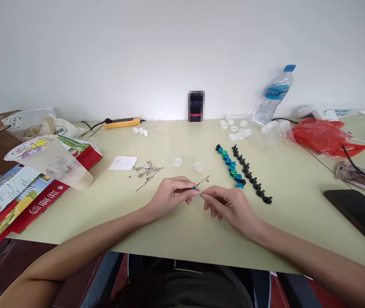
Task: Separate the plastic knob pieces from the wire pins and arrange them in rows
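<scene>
A smooth, pale green desk [182, 239] is spreading beneath everything, with a glossy printed red package [45, 197] lying at left beneath a tapered translucent cup [65, 167]. At far right, a crinkled red plastic bag [317, 134] is bunching up near a clear ribbed bottle [272, 97] that is leaning against the wall [121, 55]. A flat dark phone [360, 216] is lying at near right. Right of centre, black flanged pieces [248, 174] are forming a slanting row beside another of mostly blue and green lobed pieces [229, 164]. Round white caps [240, 135] are clustering beyond them. Thin metal pins [146, 172] are lying tangled left of centre. Near the middle, the left hand [169, 194] is clamping a small blue piece [194, 188] between its fingers, a slender dark rod [204, 180] slanting up from it, while the right hand [232, 207] is holding its fingertips together just beside it, their grip too small to make out.
</scene>
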Available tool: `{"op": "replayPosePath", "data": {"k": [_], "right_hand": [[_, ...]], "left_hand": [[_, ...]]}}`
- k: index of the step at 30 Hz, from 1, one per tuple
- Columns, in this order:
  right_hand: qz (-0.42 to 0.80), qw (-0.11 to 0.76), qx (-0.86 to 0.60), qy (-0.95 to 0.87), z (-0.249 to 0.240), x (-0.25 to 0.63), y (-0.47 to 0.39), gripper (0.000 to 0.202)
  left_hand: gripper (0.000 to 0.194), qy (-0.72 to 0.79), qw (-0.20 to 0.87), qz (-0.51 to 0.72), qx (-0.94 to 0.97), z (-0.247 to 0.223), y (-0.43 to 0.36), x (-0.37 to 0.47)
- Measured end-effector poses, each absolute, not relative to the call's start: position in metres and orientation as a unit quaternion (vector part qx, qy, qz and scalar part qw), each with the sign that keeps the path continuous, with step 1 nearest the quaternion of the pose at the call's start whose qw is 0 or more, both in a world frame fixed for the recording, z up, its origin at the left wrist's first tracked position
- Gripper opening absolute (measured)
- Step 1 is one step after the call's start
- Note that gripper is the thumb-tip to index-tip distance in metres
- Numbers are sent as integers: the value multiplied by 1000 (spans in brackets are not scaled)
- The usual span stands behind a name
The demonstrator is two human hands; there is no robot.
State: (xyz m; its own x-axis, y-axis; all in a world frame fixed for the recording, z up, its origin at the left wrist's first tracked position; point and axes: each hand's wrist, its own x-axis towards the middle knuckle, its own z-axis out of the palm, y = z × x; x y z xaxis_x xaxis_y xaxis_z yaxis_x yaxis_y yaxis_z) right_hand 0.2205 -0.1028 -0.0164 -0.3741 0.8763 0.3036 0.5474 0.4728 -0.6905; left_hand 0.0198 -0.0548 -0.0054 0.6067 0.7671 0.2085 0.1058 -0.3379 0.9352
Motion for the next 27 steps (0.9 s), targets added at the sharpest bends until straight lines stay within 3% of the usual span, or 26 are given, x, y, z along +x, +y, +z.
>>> {"op": "replayPosePath", "data": {"k": [2,7,11,17,23,27], "right_hand": [[192,335,-443,-809,-17,222,-101,26],[-155,323,-320,-877,-11,228,-101,20],[-250,292,-260,-886,-2,229,-105,25],[-190,280,-318,-886,-8,228,-105,26],[17,303,-393,-868,-12,226,-103,21],[57,347,-390,-851,-11,227,-98,20]], "left_hand": [[23,298,502,321,746,-5,-55,19],[22,307,604,306,669,-9,-55,21],[25,321,657,302,612,-11,-56,22],[21,325,660,308,603,-9,-56,22],[17,318,661,302,609,-10,-54,22],[20,313,672,302,600,-11,-55,23]]}}
